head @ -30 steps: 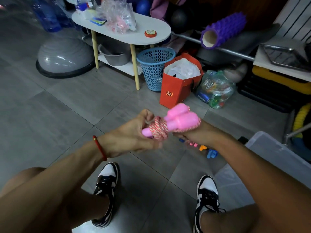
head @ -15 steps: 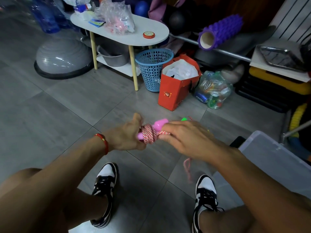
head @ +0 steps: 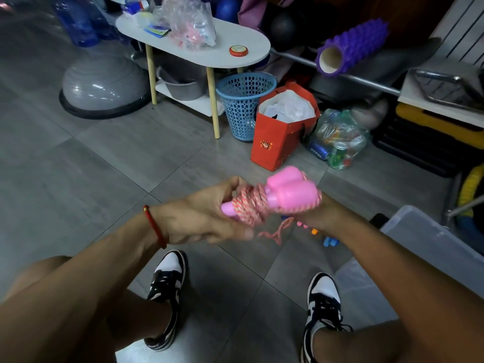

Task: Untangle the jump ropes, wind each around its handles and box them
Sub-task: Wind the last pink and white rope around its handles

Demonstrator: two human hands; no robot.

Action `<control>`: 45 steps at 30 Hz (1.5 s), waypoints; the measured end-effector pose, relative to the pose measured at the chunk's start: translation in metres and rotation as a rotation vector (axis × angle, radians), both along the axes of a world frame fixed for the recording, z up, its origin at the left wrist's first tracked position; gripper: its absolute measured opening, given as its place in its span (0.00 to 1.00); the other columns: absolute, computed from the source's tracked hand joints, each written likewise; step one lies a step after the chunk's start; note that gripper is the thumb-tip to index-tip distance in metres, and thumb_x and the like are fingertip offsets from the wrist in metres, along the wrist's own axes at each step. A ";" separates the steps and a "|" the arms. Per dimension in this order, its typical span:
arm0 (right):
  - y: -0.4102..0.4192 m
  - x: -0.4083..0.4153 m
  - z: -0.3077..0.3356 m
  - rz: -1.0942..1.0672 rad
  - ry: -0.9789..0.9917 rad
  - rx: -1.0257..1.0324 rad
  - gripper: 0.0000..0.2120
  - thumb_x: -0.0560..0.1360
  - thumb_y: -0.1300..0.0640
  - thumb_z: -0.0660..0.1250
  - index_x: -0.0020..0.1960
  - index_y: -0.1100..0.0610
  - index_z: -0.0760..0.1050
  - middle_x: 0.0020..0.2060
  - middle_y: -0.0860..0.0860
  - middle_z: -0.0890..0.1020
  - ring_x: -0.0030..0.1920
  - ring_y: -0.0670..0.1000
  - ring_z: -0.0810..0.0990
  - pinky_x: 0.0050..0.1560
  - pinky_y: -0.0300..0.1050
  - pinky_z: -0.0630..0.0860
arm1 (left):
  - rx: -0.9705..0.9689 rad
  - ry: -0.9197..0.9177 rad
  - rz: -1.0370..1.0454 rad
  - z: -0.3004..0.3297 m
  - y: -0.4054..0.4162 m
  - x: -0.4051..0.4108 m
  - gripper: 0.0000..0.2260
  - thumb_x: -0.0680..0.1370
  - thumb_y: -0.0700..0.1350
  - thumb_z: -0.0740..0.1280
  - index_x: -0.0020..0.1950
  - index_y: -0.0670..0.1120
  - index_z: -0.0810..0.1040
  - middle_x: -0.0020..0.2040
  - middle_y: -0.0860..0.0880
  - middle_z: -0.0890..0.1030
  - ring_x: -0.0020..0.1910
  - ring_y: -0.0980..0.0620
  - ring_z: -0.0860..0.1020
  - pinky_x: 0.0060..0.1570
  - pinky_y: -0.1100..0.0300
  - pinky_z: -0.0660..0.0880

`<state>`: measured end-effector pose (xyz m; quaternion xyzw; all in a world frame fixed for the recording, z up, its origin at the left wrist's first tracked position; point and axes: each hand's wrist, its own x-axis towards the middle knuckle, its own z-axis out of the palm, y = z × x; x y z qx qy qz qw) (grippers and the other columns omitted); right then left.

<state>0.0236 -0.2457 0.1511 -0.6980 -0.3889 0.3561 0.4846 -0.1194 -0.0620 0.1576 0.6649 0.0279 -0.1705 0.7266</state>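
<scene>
The pink jump-rope handles (head: 288, 195) lie side by side, long axis running left to right between both hands, red-and-white rope (head: 251, 205) coiled about their middle. The left hand (head: 204, 221) grips the narrow ends; the right hand (head: 317, 213) clasps the thick ends from beneath. A loose tail (head: 277, 231) dangles below. The clear box (head: 429, 237) sits on the floor, nearer the right hand.

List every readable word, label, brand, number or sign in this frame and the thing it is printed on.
"PEPSI": blue can inside the clear bag of bottles and cans; blurred, a likely reading.
Gold hand symbol, no words: red paper bag.
Red round tin on the white table: its label is too small to read.
Left shoe: side lettering is too blurred to read.
Nothing printed shows on the pink handles.
</scene>
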 end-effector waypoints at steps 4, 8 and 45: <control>0.015 -0.017 -0.013 -0.023 -0.259 -0.101 0.21 0.85 0.49 0.56 0.36 0.40 0.79 0.27 0.44 0.74 0.29 0.42 0.70 0.37 0.42 0.71 | -0.144 0.043 0.188 -0.001 0.006 0.009 0.29 0.69 0.41 0.77 0.62 0.43 0.64 0.48 0.39 0.73 0.25 0.55 0.60 0.23 0.65 0.57; 0.013 -0.027 -0.019 0.141 -0.662 -0.266 0.13 0.84 0.46 0.56 0.55 0.53 0.74 0.45 0.53 0.83 0.48 0.56 0.81 0.49 0.54 0.76 | -0.006 0.053 0.368 -0.008 0.014 0.016 0.29 0.69 0.40 0.80 0.54 0.48 0.61 0.35 0.45 0.73 0.25 0.55 0.61 0.24 0.63 0.57; 0.019 -0.025 -0.023 -0.181 -0.521 -0.071 0.14 0.85 0.55 0.57 0.43 0.44 0.74 0.29 0.44 0.72 0.32 0.41 0.70 0.37 0.41 0.64 | -0.383 0.078 0.398 -0.001 -0.002 0.024 0.27 0.67 0.68 0.68 0.41 0.44 0.71 0.34 0.49 0.67 0.26 0.58 0.54 0.20 0.66 0.53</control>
